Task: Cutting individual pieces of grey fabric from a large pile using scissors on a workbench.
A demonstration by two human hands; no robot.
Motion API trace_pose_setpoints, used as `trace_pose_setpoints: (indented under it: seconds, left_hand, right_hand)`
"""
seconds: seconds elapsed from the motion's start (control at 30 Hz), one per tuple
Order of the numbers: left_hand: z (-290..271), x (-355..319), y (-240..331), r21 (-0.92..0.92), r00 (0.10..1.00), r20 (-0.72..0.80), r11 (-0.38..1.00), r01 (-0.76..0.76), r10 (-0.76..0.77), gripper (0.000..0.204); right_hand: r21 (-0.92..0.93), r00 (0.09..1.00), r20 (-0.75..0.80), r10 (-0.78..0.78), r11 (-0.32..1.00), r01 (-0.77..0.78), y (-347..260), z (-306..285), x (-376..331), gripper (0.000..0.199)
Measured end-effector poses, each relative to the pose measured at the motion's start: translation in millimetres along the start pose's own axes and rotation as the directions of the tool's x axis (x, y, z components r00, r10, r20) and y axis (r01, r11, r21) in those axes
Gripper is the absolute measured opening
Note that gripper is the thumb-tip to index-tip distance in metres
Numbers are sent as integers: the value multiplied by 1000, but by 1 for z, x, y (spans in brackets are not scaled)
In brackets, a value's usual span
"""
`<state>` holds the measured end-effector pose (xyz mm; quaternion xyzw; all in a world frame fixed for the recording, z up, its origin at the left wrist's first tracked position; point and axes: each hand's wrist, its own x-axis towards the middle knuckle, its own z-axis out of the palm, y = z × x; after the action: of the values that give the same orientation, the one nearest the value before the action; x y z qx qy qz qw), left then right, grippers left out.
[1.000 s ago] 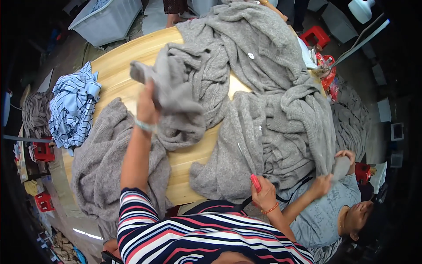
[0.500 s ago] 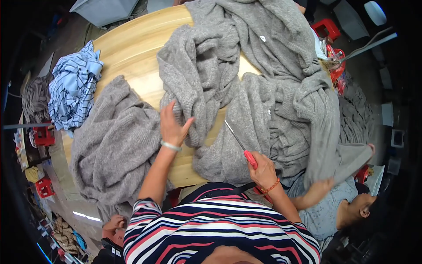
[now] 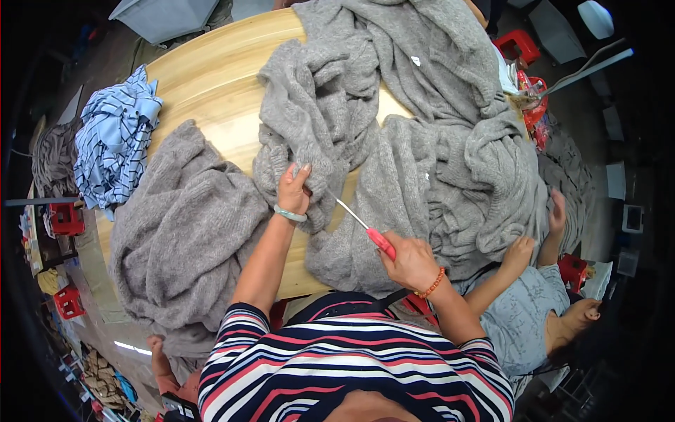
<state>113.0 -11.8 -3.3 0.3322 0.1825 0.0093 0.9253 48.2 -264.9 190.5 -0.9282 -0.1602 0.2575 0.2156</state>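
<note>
My left hand (image 3: pixel 294 191) pinches the near edge of a grey knit garment (image 3: pixel 295 123) that lies bunched at the middle of the table. In my right hand (image 3: pixel 411 264) is a red-handled tool (image 3: pixel 380 243) with a thin metal shaft. Its shaft points away and to the left, and the tip reaches the knit just right of my left fingers. I cannot make out the tip's shape. Another grey knit garment (image 3: pixel 394 190) lies to the right, close to my right hand. A third grey knit piece (image 3: pixel 183 218) spreads left of my left forearm.
Wooden table (image 3: pixel 211 70) shows between the garments. A blue striped cloth heap (image 3: pixel 119 133) sits at its left edge, more grey knitwear (image 3: pixel 436 56) at the far right. A co-worker's hand (image 3: pixel 519 253) is at the right garment; another person's hand (image 3: pixel 156 346) is at lower left.
My left hand has closed from spread fingers onto the grey knit, moving slightly right. My right hand has brought the tool left, its tip now at that knit. The co-worker's hands at right have shifted.
</note>
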Motion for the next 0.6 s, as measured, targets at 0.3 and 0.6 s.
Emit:
trace_pose_setpoints:
  seconds: [0.3,0.6]
  left_hand:
    - [-13,-30,-21,-218,994,-72,974,66,-83,32]
    - [-39,-72,-33,-130,989,-114,988,80,-95,33]
  right_hand:
    - [-45,982,171,-82,995,91,-5,5,5,18]
    - [-64,992,122,-17,998,25,-2,14,14,18]
